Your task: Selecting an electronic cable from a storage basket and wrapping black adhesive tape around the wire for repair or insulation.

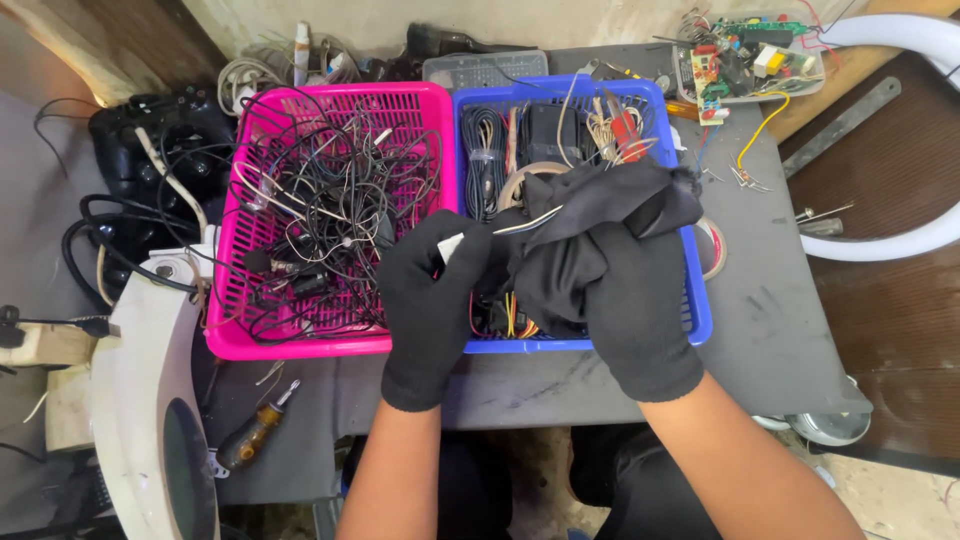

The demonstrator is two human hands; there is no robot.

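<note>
- At the far left, black cables [120, 215] lie piled beside a white housing [150, 400].
- A screwdriver [255, 432] with a dark amber handle rests on the grey table [770, 330], near the white housing.
- The pink basket [330, 345] sits left of centre, full of tangled thin black wires [325, 215].
- Your left hand [432, 300], in a black glove, is closed, pinching a thin pale wire [528, 222] at its white end.
- Your right hand [630, 300], also gloved, is closed around a black cloth [600, 225], which wraps the wire's other end.
- Both hands hover over the blue basket [700, 320], just right of the pink one.
- Far right, 1 clear tray [815, 75] holds circuit boards.
</note>
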